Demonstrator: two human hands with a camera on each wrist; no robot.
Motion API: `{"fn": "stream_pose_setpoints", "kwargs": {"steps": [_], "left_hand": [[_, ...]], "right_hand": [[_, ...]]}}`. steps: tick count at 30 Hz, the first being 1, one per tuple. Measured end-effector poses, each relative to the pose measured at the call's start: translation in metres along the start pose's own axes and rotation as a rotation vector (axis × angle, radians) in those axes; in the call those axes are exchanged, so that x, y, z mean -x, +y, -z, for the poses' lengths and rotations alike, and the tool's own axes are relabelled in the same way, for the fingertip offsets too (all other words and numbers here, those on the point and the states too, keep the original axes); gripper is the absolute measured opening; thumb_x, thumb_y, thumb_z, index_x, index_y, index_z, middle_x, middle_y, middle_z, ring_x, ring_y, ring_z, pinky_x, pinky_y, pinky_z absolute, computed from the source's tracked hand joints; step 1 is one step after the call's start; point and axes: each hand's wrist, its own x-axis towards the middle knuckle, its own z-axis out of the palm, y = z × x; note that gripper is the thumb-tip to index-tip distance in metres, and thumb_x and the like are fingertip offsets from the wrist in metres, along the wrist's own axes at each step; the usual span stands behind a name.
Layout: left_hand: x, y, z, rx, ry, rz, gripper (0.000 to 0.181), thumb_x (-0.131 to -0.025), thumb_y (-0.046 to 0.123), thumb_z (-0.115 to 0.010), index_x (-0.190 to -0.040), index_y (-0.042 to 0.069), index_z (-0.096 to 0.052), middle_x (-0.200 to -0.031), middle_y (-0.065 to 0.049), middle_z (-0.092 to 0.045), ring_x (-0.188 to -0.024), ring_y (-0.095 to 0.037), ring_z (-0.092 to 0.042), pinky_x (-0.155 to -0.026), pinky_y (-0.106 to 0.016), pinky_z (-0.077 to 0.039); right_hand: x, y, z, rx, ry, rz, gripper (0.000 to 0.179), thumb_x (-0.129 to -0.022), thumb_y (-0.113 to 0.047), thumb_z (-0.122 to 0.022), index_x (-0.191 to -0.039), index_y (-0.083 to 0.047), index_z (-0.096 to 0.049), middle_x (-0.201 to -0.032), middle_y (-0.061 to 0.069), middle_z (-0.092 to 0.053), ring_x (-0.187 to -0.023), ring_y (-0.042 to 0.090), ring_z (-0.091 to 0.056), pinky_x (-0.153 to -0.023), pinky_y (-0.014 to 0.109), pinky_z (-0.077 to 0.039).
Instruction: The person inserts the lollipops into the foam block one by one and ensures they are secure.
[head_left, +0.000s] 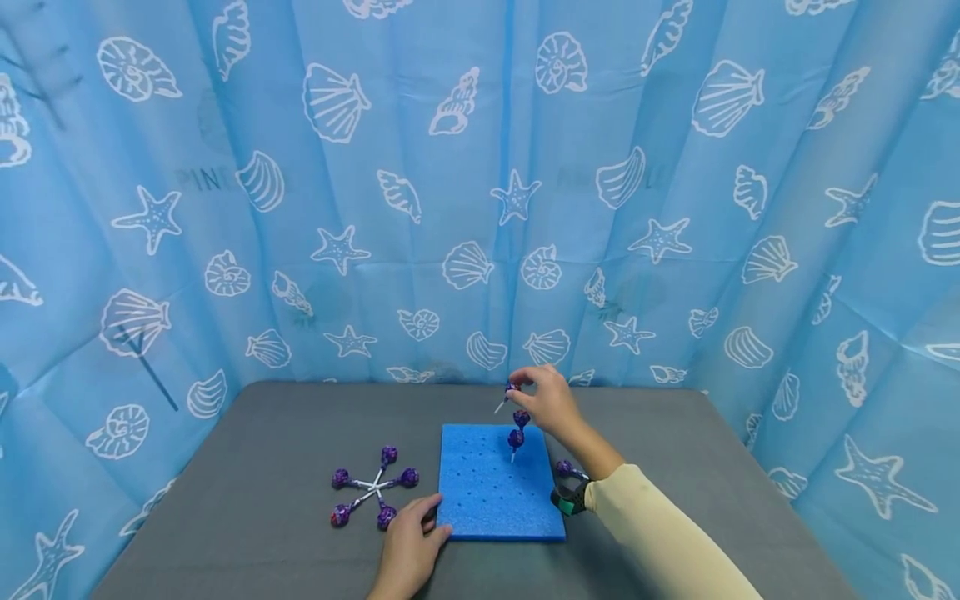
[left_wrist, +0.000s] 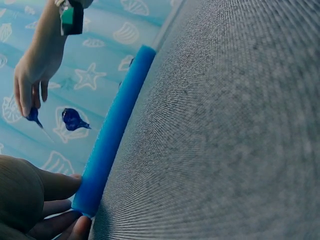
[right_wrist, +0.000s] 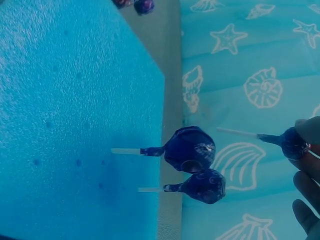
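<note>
A blue foam board dotted with small holes lies on the table. My left hand holds its near left corner, thumb and fingers around the edge, as the left wrist view also shows. Two purple-wrapped lollipops stand by their white sticks in the board's far right part: a nearer lollipop and a farther lollipop. Above the far edge, my right hand pinches another lollipop by its wrapped head. Its bare stick points down toward the board, apart from it.
Left of the board, several lollipops lie in a star, sticks meeting in the middle. Right of it, another lollipop lies partly hidden by my right wrist, which wears a dark watch. A blue shell-patterned curtain hangs behind the grey table.
</note>
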Motion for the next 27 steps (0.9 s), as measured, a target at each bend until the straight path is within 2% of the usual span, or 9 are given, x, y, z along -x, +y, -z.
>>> {"fn": "stream_pose_setpoints", "kwargs": {"steps": [8, 14, 27], "left_hand": [[0.0, 0.001, 0.0, 0.004, -0.007, 0.01, 0.042, -0.08, 0.007, -0.078, -0.12, 0.002, -0.065, -0.12, -0.017, -0.063, -0.111, -0.034, -0.059, -0.083, -0.036, -0.055], [0.0, 0.0, -0.001, 0.011, -0.015, 0.027, 0.043, -0.08, 0.007, -0.078, -0.121, 0.002, -0.065, -0.121, -0.018, -0.062, -0.113, -0.035, -0.058, -0.082, -0.034, -0.056], [-0.001, 0.0, -0.001, 0.013, -0.021, 0.04, 0.043, -0.081, 0.008, -0.078, -0.121, 0.003, -0.065, -0.122, -0.018, -0.062, -0.113, -0.036, -0.058, -0.084, -0.036, -0.055]], "right_hand": [[-0.006, 0.005, -0.011, 0.092, -0.098, 0.036, 0.01, -0.085, -0.016, -0.077, -0.093, -0.012, -0.073, -0.089, -0.003, -0.068, -0.088, 0.022, -0.055, -0.073, 0.038, -0.047], [-0.005, 0.01, -0.019, 0.142, -0.183, 0.033, 0.009, -0.084, -0.017, -0.078, -0.09, -0.015, -0.073, -0.087, -0.003, -0.063, -0.081, 0.016, -0.049, -0.068, 0.033, -0.045], [-0.004, 0.011, -0.025, 0.169, -0.218, 0.043, 0.008, -0.083, -0.015, -0.078, -0.089, -0.014, -0.073, -0.086, -0.003, -0.063, -0.082, 0.016, -0.049, -0.074, 0.037, -0.044]]}}
